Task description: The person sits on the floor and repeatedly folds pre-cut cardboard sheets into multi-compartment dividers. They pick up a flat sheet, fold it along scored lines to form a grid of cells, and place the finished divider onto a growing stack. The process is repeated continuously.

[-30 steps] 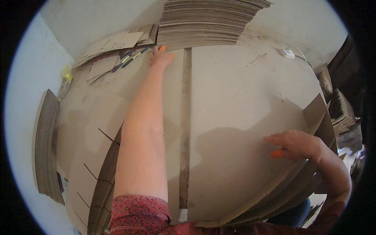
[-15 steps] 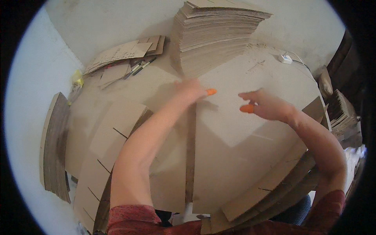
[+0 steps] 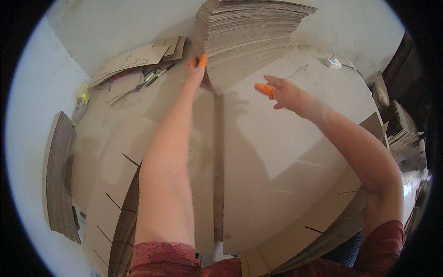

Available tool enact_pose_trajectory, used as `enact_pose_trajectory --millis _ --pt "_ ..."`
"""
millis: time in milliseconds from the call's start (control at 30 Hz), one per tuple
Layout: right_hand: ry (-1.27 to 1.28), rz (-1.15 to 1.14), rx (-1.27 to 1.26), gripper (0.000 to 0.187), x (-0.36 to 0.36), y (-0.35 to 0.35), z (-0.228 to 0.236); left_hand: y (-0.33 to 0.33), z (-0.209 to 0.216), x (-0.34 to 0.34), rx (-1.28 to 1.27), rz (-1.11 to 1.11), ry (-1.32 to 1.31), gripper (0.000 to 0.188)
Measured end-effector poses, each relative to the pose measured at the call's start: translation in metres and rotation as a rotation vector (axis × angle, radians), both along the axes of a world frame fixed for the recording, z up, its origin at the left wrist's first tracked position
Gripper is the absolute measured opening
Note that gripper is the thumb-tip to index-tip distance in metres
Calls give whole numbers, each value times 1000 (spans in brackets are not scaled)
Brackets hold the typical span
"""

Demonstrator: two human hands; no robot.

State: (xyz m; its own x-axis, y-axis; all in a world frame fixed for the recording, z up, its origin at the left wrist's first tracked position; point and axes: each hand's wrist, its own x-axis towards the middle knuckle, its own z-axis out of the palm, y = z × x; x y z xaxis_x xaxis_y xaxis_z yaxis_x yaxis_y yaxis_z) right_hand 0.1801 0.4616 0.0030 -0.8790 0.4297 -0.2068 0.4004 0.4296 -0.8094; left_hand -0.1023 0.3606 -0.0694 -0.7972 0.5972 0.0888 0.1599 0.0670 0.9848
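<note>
At the far side of the table stands a tall stack of flat cardboard sheets (image 3: 249, 41). My left hand (image 3: 197, 70) reaches to its near left edge, fingers apart and orange covers on the fingertips. Whether those fingers press on the stack or only lie beside it is hard to see. My right hand (image 3: 285, 94) hovers over the table to the right of the stack's front corner, fingers spread around nothing, with an orange cover on one finger.
Cardboard pieces (image 3: 134, 60) and pens (image 3: 159, 75) lie at the back left. Slotted cardboard stacks stand at the near left (image 3: 104, 217) and near right (image 3: 295, 240); another stack (image 3: 60, 175) is by the left wall. A narrow gap (image 3: 218, 166) splits the tabletop. A white power socket (image 3: 332, 63) sits at right.
My left hand has moved away from me and to the left, up to the stack's edge. My right hand has shifted left and farther out. The view has shifted slightly.
</note>
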Motion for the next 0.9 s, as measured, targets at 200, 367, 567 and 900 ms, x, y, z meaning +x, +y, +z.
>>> enact_pose_trajectory --millis 200,367,567,900 --pt "201 -178 -180 76 -7 23 -16 -15 -2 93 -229 79 142 54" --pt "219 -275 -222 97 -1 46 -28 -1 -5 81 155 106 -99 65" --pt "229 -335 -409 118 -21 49 -32 16 -1 59 202 42 -167 68" --pt "191 -125 -763 86 34 58 -20 -46 -36 208 85 129 184 38"
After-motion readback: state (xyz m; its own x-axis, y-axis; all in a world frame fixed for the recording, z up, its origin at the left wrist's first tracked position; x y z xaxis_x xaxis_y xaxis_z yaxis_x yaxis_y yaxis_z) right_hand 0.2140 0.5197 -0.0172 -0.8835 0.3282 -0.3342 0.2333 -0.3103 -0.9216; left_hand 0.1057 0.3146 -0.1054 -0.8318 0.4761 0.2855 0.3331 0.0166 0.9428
